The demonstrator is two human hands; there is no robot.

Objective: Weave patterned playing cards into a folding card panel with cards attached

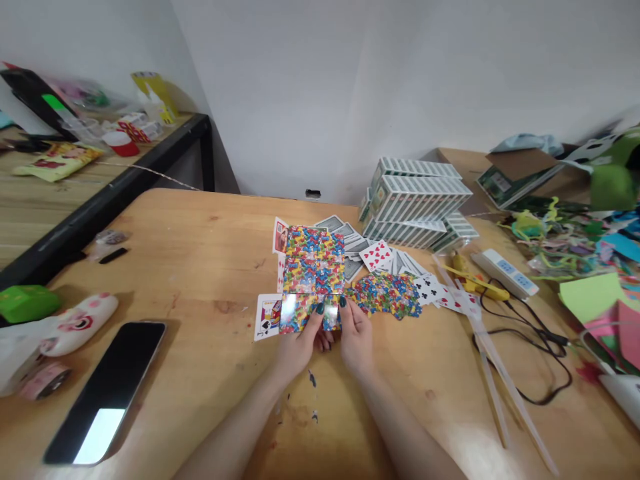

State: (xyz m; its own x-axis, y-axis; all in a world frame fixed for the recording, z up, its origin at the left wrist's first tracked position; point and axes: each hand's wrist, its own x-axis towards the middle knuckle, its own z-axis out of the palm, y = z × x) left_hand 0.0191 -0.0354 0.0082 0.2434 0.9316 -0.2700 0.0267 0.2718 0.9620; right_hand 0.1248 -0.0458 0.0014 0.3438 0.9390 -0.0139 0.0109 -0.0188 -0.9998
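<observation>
A panel of playing cards (315,260) with colourful patterned faces lies in front of me, several cards set edge to edge in a grid. My left hand (299,347) is closed on its near edge, thumb on top and fingers partly hidden underneath. Beside it, my right hand (357,340) pinches the same edge with thumb and fingers. At the panel's left a jack of spades (266,319) sticks out, and a red-marked card (280,235) shows farther up. A pile of colourful cards (387,295) spreads to the right of the panel, with a seven of hearts (376,255) behind it.
Striped card boxes (420,197) are stacked at the back right. A yellow glue gun (477,280), clear glue sticks (493,373), a power strip (506,272) and a black cable (565,373) lie rightward. A phone (113,380) and a green object (27,302) are left.
</observation>
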